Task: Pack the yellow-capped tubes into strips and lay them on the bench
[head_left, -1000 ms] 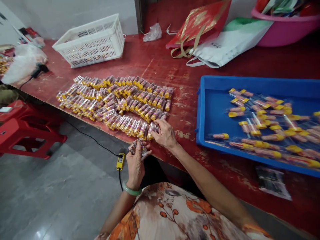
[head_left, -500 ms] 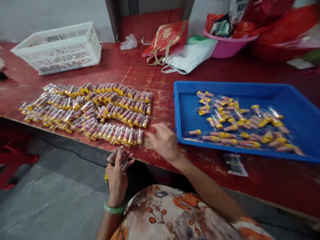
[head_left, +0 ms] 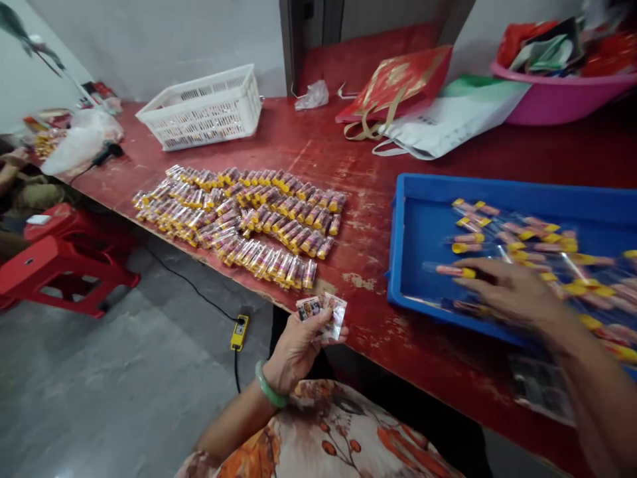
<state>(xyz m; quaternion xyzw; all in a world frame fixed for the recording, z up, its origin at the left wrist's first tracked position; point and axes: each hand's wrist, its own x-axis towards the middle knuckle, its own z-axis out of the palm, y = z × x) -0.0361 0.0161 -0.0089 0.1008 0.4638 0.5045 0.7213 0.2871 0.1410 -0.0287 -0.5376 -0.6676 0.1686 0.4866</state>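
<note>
My left hand [head_left: 301, 342] is closed on a small fan of printed cards [head_left: 336, 313], held just off the table's front edge; a green bangle [head_left: 269, 386] circles the wrist. Over on the right, my right hand [head_left: 517, 295] reaches into the blue tray [head_left: 395, 265], fingertips pinching the yellow end of a clear-wrapped pink tube [head_left: 450, 271]. More yellow-ended tubes [head_left: 540, 247] lie loose in that tray, some hidden behind the hand. Left of the tray, many wrapped tubes [head_left: 279, 229] lie side by side in rows on the red table [head_left: 365, 226].
At the back stand a white plastic basket [head_left: 209, 116], a red bag [head_left: 403, 79], a white bag [head_left: 448, 129] and a pink basin [head_left: 562, 99]. Red stools [head_left: 74, 265] and a yellow socket block [head_left: 239, 333] are at floor level. Another person's hand [head_left: 17, 158] shows far left.
My right hand has moved right, from above the table into the blue tray, and taken hold of a tube. The left hand still holds the cards, now fanned into view. The camera has turned left.
</note>
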